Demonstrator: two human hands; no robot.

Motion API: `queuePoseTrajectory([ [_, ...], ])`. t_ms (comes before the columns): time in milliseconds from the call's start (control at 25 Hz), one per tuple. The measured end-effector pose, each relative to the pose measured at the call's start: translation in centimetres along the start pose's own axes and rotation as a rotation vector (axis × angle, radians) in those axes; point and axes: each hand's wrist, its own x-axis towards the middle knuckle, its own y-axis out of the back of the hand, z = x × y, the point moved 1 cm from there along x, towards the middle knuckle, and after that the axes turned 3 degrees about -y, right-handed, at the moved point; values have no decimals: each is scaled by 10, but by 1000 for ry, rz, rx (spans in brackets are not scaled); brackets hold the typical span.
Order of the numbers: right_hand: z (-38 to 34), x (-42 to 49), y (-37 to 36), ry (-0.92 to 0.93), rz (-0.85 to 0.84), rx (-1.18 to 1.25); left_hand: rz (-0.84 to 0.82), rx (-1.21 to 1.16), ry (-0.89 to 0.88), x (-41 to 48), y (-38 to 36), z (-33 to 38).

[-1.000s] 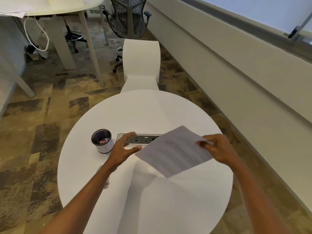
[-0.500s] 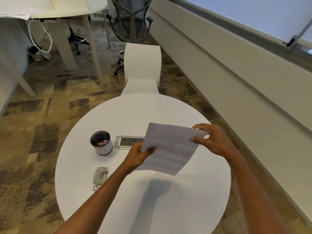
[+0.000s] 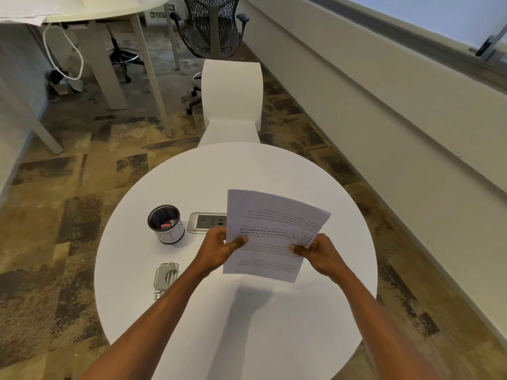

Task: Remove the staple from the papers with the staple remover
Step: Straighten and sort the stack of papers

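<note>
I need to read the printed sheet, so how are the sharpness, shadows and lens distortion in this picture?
Head view: the papers are fairly sharp, but their text faces away and is too small to read; they cast a soft shadow on the table below; the forearms blur at the bottom edge; the wide lens bends the wall ledge; no strong glare.

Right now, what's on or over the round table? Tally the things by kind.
Papers, held over the table by the left hand and right hand: 1
Staple remover: 1
Cup: 1
Built-in socket panel: 1
Total: 4
</note>
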Motion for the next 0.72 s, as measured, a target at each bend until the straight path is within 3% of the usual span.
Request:
queuePoseTrajectory([
  [160,14,-2,4,-4,4,-8,-19,7,8,-2,-5,-4],
  [280,38,-7,-6,-60,-82,-147,-10,110,55,-8,-6,-17],
  [360,48,-9,-11,-83,-40,-189,2,121,35,-11,-5,-22],
  [480,51,-6,-6,-103,22,-147,18,92,35,-9,-4,-20],
  [640,55,-9,-6,-111,-79,-132,-32,145,58,-10,1,-27],
  [720,52,-10,-6,-95,-52,-135,4,164,48,-11,6,-30],
])
